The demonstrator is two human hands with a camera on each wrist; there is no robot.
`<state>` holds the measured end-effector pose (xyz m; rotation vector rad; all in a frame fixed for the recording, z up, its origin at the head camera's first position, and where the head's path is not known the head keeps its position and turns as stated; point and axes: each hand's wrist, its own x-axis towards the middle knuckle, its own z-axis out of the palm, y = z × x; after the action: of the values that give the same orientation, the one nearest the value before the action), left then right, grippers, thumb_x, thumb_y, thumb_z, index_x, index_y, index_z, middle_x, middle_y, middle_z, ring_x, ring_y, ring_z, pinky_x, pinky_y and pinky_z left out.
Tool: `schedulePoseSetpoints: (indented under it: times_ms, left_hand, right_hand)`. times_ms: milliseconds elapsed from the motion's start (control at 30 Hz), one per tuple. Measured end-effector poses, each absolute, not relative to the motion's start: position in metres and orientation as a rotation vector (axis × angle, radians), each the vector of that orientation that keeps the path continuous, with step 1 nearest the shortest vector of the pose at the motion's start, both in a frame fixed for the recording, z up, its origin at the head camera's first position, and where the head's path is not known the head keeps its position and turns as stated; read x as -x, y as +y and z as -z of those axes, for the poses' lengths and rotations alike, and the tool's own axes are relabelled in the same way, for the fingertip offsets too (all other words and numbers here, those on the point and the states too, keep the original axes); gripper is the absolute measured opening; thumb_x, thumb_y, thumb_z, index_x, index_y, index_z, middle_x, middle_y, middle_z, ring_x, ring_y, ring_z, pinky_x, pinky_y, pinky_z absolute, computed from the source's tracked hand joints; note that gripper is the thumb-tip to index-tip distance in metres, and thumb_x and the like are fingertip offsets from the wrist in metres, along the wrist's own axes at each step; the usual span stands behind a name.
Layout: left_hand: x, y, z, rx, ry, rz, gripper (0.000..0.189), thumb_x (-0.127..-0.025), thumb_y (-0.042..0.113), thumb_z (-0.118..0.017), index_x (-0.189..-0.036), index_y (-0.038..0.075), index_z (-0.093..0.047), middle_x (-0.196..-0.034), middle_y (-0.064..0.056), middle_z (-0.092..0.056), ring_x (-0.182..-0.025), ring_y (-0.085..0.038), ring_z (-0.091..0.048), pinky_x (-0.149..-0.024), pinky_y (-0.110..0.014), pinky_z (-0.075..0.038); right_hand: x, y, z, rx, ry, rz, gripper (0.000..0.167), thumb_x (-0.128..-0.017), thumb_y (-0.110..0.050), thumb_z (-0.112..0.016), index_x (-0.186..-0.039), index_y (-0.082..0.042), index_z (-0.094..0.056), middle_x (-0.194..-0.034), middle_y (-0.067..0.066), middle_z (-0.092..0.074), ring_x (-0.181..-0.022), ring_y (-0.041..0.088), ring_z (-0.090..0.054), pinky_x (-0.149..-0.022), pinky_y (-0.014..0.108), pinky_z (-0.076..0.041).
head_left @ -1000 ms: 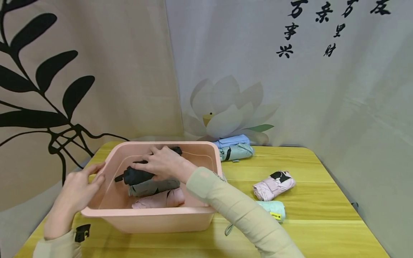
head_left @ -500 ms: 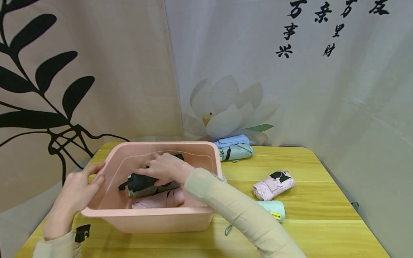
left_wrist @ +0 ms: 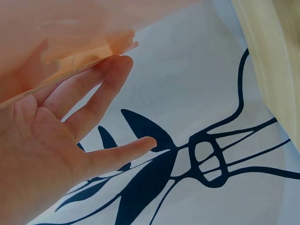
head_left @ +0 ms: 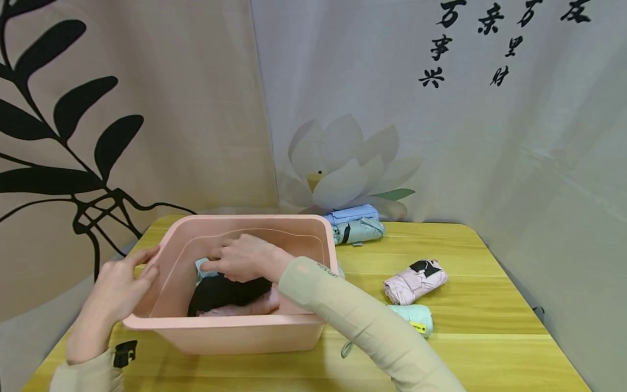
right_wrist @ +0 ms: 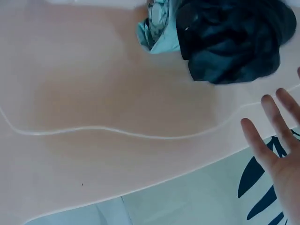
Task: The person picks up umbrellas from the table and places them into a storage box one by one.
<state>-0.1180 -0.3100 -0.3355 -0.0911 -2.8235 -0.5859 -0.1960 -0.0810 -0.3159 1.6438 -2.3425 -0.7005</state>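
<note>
Black fabric bundle (head_left: 229, 291) sits inside the pink tub (head_left: 235, 333); I see the right hand (head_left: 249, 258) spread near it, left hand (head_left: 120, 286) extended against the tub. I'd brace there, nudging gently.

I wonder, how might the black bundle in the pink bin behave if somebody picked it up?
The black bundle would probably yield when gripped, since its surface looks creased and bunched. Its uneven outline makes free rolling seem unlikely. Lifting it might nudge the pale teal piece, which appears close beside it.
</note>
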Motion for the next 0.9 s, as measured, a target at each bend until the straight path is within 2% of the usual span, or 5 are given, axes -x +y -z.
schedulePoseSetpoints:
  times_ms: [200,333,533,667,900]
  left_hand:
    - [0.118,-0.31,0.335,0.087,-2.834,0.59,0.047,-0.097,0.023,-0.043,-0.135,-0.006,-0.047,-0.119,-0.034,-0.058,-0.056,-0.017,-0.044,-0.045,-0.026,-0.03]
    - [0.118,-0.31,0.335,0.092,-2.827,0.58,0.046,-0.097,0.022,-0.044,-0.134,-0.006,-0.048,-0.119,-0.034,-0.058,-0.062,-0.021,-0.049,-0.046,-0.026,-0.03]
    - [0.118,-0.31,0.336,0.085,-2.829,0.578,0.046,-0.096,0.021,-0.045,-0.133,-0.006,-0.049,-0.119,-0.034,-0.058,-0.067,-0.026,-0.051,-0.048,-0.026,-0.03]
    - [0.117,-0.309,0.336,0.08,-2.829,0.575,0.045,-0.096,0.021,-0.046,-0.133,-0.006,-0.049,-0.118,-0.034,-0.059,-0.068,-0.025,-0.052,-0.048,-0.027,-0.03]
    - [0.117,-0.309,0.336,0.083,-2.823,0.576,0.045,-0.096,0.02,-0.047,-0.132,-0.006,-0.049,-0.117,-0.033,-0.06,-0.062,-0.021,-0.048,-0.048,-0.027,-0.03]
  right_hand:
    - [0.199,-0.077,0.309,-1.636,-2.336,0.653,0.028,-0.099,-0.032,-0.046,-0.126,-0.03,-0.051,-0.125,-0.009,-0.058,-0.109,0.012,-0.057,-0.079,0.026,-0.053]
    - [0.201,-0.072,0.302,-1.611,-2.416,0.588,0.024,-0.098,-0.035,-0.047,-0.12,-0.029,-0.056,-0.122,-0.01,-0.059,-0.109,0.011,-0.058,-0.083,0.027,-0.053]
    - [0.202,-0.062,0.285,-1.571,-2.495,0.524,0.03,-0.099,-0.036,-0.046,-0.127,-0.029,-0.054,-0.115,-0.007,-0.059,-0.1,0.011,-0.059,-0.079,0.026,-0.053]
    - [0.2,-0.054,0.268,-1.548,-2.539,0.454,0.035,-0.099,-0.036,-0.046,-0.134,-0.029,-0.05,-0.12,-0.007,-0.057,-0.103,0.012,-0.058,-0.079,0.027,-0.053]
    - [0.197,-0.031,0.249,-1.483,-2.54,0.265,0.032,-0.099,-0.033,-0.047,-0.13,-0.027,-0.054,-0.122,-0.006,-0.058,-0.105,0.013,-0.058,-0.083,0.028,-0.053]
